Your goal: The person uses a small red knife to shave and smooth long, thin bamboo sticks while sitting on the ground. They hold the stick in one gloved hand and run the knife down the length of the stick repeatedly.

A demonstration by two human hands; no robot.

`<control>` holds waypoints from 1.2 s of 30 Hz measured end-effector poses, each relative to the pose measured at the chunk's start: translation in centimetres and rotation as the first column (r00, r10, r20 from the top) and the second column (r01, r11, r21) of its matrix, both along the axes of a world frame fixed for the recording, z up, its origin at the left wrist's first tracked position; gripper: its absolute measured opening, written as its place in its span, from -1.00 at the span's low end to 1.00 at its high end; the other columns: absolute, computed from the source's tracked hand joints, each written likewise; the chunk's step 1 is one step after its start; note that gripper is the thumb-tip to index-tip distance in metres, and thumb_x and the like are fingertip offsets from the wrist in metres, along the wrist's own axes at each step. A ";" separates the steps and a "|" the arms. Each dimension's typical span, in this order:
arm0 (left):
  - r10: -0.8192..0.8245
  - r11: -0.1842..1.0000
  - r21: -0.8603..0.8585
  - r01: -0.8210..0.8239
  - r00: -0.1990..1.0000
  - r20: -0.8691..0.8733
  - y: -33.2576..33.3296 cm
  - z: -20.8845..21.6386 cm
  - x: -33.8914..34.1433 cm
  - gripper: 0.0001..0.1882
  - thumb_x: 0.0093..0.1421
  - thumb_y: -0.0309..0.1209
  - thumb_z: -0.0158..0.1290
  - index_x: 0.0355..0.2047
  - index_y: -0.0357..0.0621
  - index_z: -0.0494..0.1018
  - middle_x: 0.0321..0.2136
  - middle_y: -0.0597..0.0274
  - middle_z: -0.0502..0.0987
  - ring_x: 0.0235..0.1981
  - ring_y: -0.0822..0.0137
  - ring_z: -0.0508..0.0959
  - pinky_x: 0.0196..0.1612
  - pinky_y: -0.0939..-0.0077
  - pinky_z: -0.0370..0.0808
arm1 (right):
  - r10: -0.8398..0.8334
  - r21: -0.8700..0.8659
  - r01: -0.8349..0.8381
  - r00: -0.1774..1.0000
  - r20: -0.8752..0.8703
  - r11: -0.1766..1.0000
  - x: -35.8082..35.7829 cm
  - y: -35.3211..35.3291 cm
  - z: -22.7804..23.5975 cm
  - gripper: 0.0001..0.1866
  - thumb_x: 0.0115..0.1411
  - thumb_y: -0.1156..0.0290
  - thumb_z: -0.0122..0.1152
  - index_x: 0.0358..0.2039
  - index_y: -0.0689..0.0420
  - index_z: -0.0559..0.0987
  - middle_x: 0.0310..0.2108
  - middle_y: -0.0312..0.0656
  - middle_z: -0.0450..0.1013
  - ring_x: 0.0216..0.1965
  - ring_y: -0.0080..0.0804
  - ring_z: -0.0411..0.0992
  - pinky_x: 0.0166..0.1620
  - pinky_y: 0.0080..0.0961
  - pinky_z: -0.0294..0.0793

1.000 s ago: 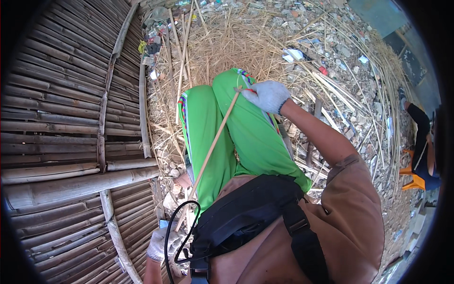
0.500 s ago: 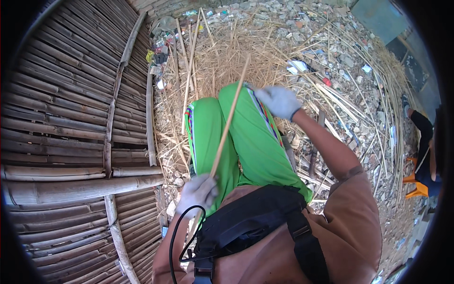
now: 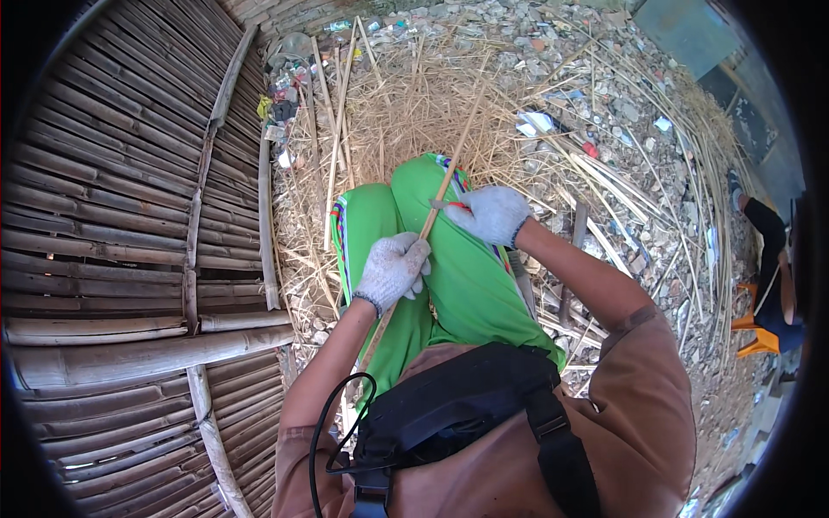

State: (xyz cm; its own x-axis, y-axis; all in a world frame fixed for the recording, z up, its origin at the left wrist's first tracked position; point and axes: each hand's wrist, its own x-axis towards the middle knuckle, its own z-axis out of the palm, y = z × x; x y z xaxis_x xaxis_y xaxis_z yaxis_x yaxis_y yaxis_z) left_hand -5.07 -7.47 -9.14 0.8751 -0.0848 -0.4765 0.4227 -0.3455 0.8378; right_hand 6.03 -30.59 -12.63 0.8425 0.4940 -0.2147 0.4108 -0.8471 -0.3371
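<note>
A long, thin bamboo strip (image 3: pixel 453 168) slants across my green trousers, its far end over the straw-like shavings. My left hand (image 3: pixel 393 269), in a white knitted glove, is wrapped round the strip above my lap. Just beyond it, my gloved right hand (image 3: pixel 496 216) grips a small knife (image 3: pixel 445 205) with a bit of red at its handle. The knife's blade lies against the strip, or very close to it. Most of the handle is hidden in the glove.
A bamboo slat panel (image 3: pixel 112 173) stands along my left. Bamboo shavings (image 3: pixel 414 112) and rubble cover the ground ahead. Several loose strips (image 3: pixel 613 181) lie to the right, near a dark stick-like piece (image 3: pixel 573 250). At far right a person (image 3: pixel 771 259) sits by an orange stool (image 3: pixel 753 328).
My left hand has moved up and forward along the strip, from beside my hip to above my thighs. The right hand has come nearer, bringing the knife blade to the strip.
</note>
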 end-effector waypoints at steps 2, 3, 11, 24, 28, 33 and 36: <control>-0.043 0.996 0.073 0.042 0.999 0.008 -0.1 0.8 -0.4 -0.66 0.54 -0.20 0.04 -0.18 -0.27 0.59 -0.53 0.26 0.60 -0.68 0.46 0.57 -0.63 0.49 0.55 | -0.017 0.019 0.017 1.000 0.001 1.000 0.3 -0.3 -0.6 -0.20 0.46 -0.34 -0.14 -0.30 0.15 0.78 -0.32 0.17 0.70 -0.25 0.16 0.71 -0.14 0.13 0.69; -0.064 0.992 0.109 0.062 0.998 0.011 -0.1 1.1 -0.8 -0.66 0.55 -0.20 0.04 -0.18 -0.27 0.58 -0.53 0.26 0.60 -0.68 0.46 0.57 -0.63 0.48 0.55 | -0.025 0.029 0.025 1.000 0.002 0.999 0.5 -0.4 -0.9 -0.19 0.46 -0.34 -0.14 -0.31 0.16 0.78 -0.32 0.17 0.69 -0.25 0.16 0.71 -0.14 0.13 0.69; -0.228 0.924 0.369 0.098 0.917 0.327 3.0 -1.5 -5.3 -0.68 0.56 -0.25 0.01 -0.27 -0.25 0.52 -0.62 0.21 0.55 -0.69 0.39 0.60 -0.64 0.42 0.53 | -0.042 0.038 0.042 0.999 0.013 0.998 0.6 0.5 -1.2 -0.17 0.47 -0.35 -0.18 -0.32 0.16 0.78 -0.32 0.17 0.69 -0.24 0.18 0.71 -0.12 0.14 0.69; -0.275 0.849 0.516 0.118 0.931 0.239 9.6 2.5 -20.4 -0.81 0.45 -0.41 0.12 -0.33 -0.24 0.51 -0.55 -0.02 0.52 -0.55 0.02 0.61 -0.46 0.16 0.53 | -0.121 0.021 0.122 0.992 -0.038 0.992 0.9 -0.3 -1.0 -0.18 0.47 -0.37 -0.17 -0.26 0.13 0.78 -0.27 0.16 0.70 -0.19 0.18 0.71 -0.07 0.10 0.68; -0.283 0.856 0.513 0.056 0.882 0.376 10.8 2.7 -24.5 -0.91 0.41 -0.48 0.16 -0.29 -0.20 0.56 -0.51 -0.06 0.55 -0.53 -0.10 0.62 -0.46 0.11 0.54 | -0.089 0.015 0.090 0.996 -0.032 0.996 1.0 0.3 -0.7 -0.20 0.46 -0.37 -0.16 -0.25 0.10 0.79 -0.25 0.15 0.71 -0.19 0.17 0.71 -0.07 0.10 0.67; -0.251 0.855 0.517 0.030 0.897 0.364 13.1 1.6 -28.6 -0.91 0.43 -0.49 0.17 -0.22 -0.25 0.62 -0.48 0.03 0.62 -0.51 0.02 0.69 -0.46 0.19 0.59 | -0.175 0.017 0.176 0.984 -0.039 0.984 3.1 0.2 -0.2 -0.15 0.45 -0.43 -0.20 -0.23 0.10 0.79 -0.22 0.16 0.71 -0.15 0.17 0.70 -0.05 0.08 0.67; -0.298 0.824 0.567 0.026 0.870 0.393 14.9 0.3 -31.2 -0.90 0.44 -0.49 0.17 -0.16 -0.26 0.64 -0.48 0.03 0.63 -0.52 0.06 0.68 -0.44 0.21 0.60 | -0.208 0.047 0.210 0.978 -0.033 0.977 6.0 -0.5 0.2 -0.09 0.44 -0.49 -0.23 -0.21 0.12 0.79 -0.20 0.17 0.71 -0.13 0.19 0.70 -0.02 0.07 0.67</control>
